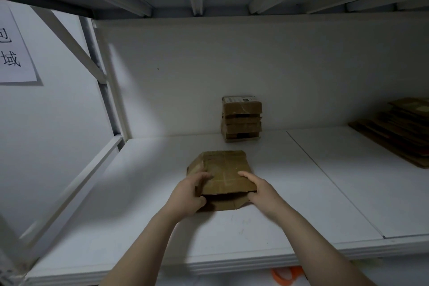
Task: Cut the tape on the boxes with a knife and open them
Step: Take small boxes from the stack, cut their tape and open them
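Observation:
A flat brown cardboard box with tape across its top lies on the white shelf, its near flap partly lifted. My left hand grips the box's near left corner, fingers on top and thumb under the edge. My right hand holds the near right corner, with the index finger stretched along the top. No knife is in view.
A stack of small taped boxes stands against the back wall. Flattened cardboard is piled at the right. A paper sign hangs on the left wall. Something orange shows below the shelf's front edge.

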